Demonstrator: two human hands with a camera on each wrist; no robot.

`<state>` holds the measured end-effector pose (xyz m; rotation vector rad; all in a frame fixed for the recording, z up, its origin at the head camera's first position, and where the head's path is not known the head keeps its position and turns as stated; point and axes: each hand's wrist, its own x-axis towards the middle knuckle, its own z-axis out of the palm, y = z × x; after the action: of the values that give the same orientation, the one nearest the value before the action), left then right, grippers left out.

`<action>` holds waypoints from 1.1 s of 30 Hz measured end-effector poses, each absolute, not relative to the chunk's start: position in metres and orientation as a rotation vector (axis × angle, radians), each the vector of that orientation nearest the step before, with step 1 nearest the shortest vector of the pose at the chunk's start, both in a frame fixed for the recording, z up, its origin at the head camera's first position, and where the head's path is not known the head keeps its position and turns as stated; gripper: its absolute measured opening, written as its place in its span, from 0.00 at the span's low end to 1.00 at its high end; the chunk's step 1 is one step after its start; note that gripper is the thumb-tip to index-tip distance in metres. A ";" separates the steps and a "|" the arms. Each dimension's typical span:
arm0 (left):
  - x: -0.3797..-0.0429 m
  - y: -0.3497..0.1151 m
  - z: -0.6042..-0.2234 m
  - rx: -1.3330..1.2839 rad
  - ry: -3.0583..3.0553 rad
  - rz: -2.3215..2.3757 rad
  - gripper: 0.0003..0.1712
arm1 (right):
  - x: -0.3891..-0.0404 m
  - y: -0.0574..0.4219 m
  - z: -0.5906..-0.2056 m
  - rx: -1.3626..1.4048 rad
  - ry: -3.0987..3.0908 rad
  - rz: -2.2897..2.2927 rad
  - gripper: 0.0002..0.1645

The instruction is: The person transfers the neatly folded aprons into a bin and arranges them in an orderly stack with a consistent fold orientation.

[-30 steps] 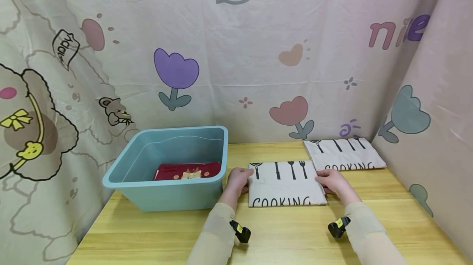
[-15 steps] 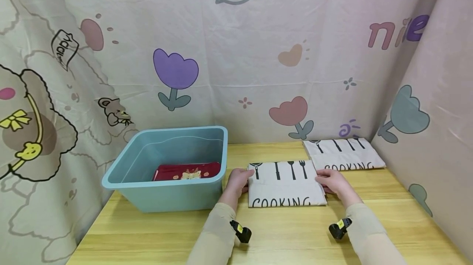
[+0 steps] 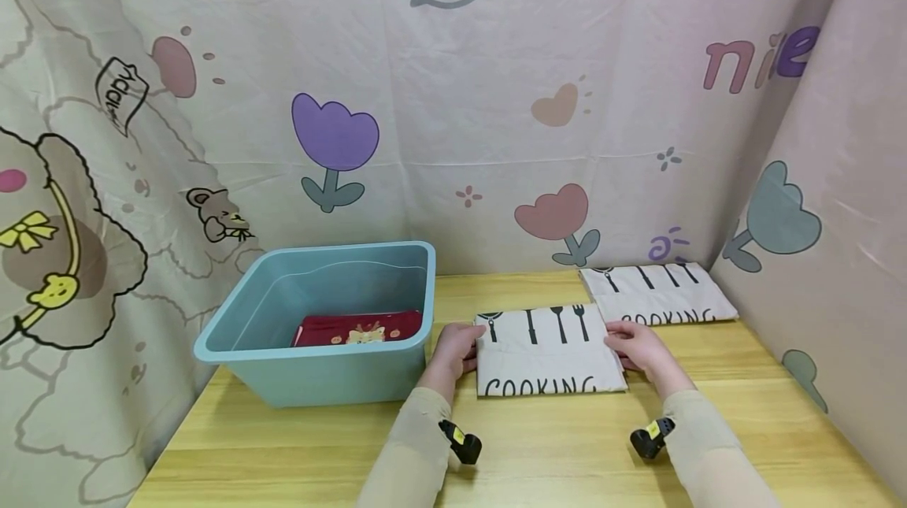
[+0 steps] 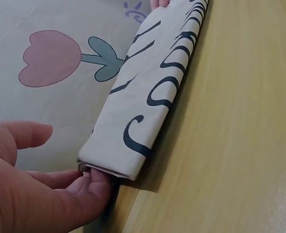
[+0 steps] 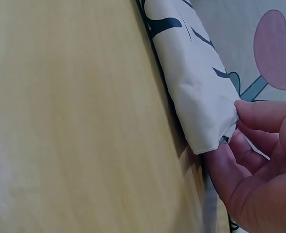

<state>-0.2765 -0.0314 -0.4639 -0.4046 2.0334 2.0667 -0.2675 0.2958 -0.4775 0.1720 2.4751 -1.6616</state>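
A folded white cloth (image 3: 549,354), printed with dark utensils and the word COOKING, lies between both hands in the head view. My left hand (image 3: 452,350) has its fingers curled under the cloth's left end. In the left wrist view that hand's thumb (image 4: 33,135) stands raised, apart from the fabric. At the opposite end my right hand (image 3: 638,346) pinches the edge, thumb (image 5: 259,114) against the top and fingers beneath. The cloth looks slightly raised from the wooden table (image 3: 538,453), with a shadow under its near edge. The fingertips below it are hidden.
A second folded cloth (image 3: 662,299) with the same print lies at the back right. Left of my hands stands a blue plastic bin (image 3: 326,374) with a red folded item (image 3: 322,332) inside. A patterned curtain (image 3: 453,98) hangs behind and along both sides.
The far edge of the cloth between my hands has risen slightly, mostly toward the right. Both hands keep nearly the same position. The bin and second cloth stay put.
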 end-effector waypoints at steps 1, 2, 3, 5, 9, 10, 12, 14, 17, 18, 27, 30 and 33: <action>-0.277 -0.031 -0.464 -0.412 2.011 2.081 0.26 | -0.267 0.296 -0.478 0.165 2.471 -1.668 0.30; -0.277 -0.032 -0.464 -0.421 1.989 2.094 0.26 | -0.267 0.296 -0.478 0.164 2.465 -1.680 0.30; -0.277 -0.032 -0.464 -0.429 1.972 2.104 0.26 | -0.267 0.295 -0.479 0.161 2.459 -1.693 0.30; -0.277 -0.032 -0.464 -0.445 1.946 2.114 0.26 | -0.266 0.295 -0.480 0.157 2.447 -1.724 0.30; -0.276 -0.033 -0.464 -0.437 1.951 2.104 0.28 | -0.265 0.295 -0.481 0.151 2.427 -1.766 0.30; -0.276 -0.033 -0.464 -0.433 1.950 2.102 0.29 | -0.265 0.296 -0.482 0.147 2.422 -1.774 0.30; -0.275 -0.033 -0.464 -0.416 1.945 2.102 0.30 | -0.265 0.296 -0.481 0.158 2.407 -1.794 0.30; -0.275 -0.034 -0.464 -0.400 1.923 2.108 0.32 | -0.264 0.296 -0.481 0.154 2.389 -1.812 0.30; -0.274 -0.036 -0.464 -0.384 1.898 2.105 0.33 | -0.264 0.296 -0.482 0.170 2.378 -1.825 0.30; -0.273 -0.037 -0.464 -0.378 1.894 2.103 0.33 | -0.264 0.296 -0.482 0.162 2.380 -1.821 0.31; -0.273 -0.040 -0.469 -0.366 1.847 2.140 0.29 | -0.258 0.296 -0.477 0.161 2.374 -1.841 0.34; -0.271 -0.041 -0.470 -0.355 1.824 2.157 0.31 | -0.257 0.296 -0.476 0.145 2.359 -1.866 0.34; -0.270 -0.042 -0.471 -0.349 1.814 2.163 0.33 | -0.256 0.297 -0.474 0.139 2.341 -1.893 0.34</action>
<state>-0.2696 -0.0416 -0.4706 -0.3489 1.8143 2.1632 -0.2564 0.2966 -0.4739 0.1390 2.3414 -1.8930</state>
